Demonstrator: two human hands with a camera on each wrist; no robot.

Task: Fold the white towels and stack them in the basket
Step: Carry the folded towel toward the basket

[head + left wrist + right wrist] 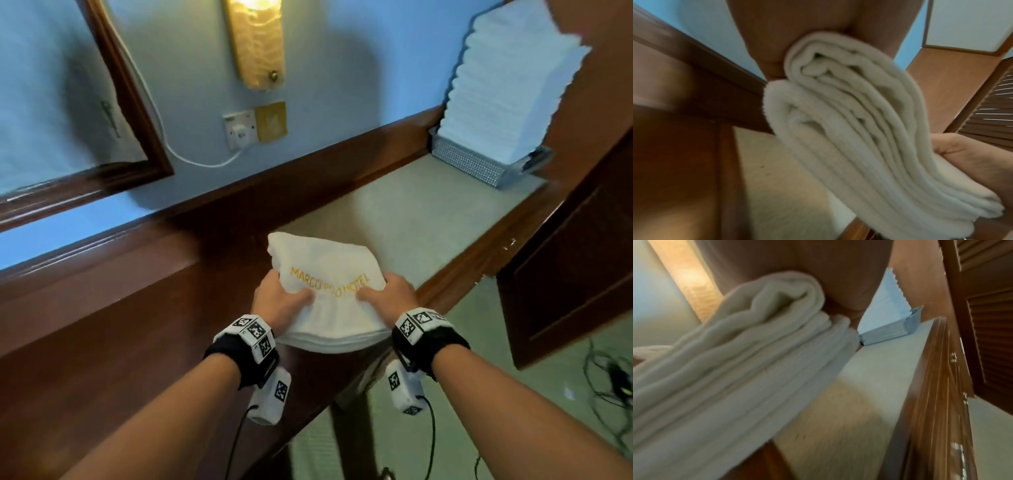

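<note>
Both hands are on a folded white terry towel [329, 298], held up over the near edge of the wooden counter [404, 219], which has a pale beige inset top. The left hand [279, 301] grips the towel's left side, thumb curled over the top; the right hand [390, 296] mirrors it on the right, thumb lying across the cloth. Gold stitched lettering runs across the top face, partly hidden in a crease between the thumbs.

Far right on the counter sits the basket [479, 166], silver perforated metal, boxy, with a tall stack of folded white towels [507, 78] rising well above its rim. The held towel is well apart from it.

The left wrist view gives what the head view cannot: the towel's open edge [849, 129], many plush layers curving in a thick bundle, pinched under the palm. The right wrist view shows the same layered loops [756, 345] and, behind them, the basket's mesh corner [892, 331]. The fingers under the towel stay hidden in every view.
</note>
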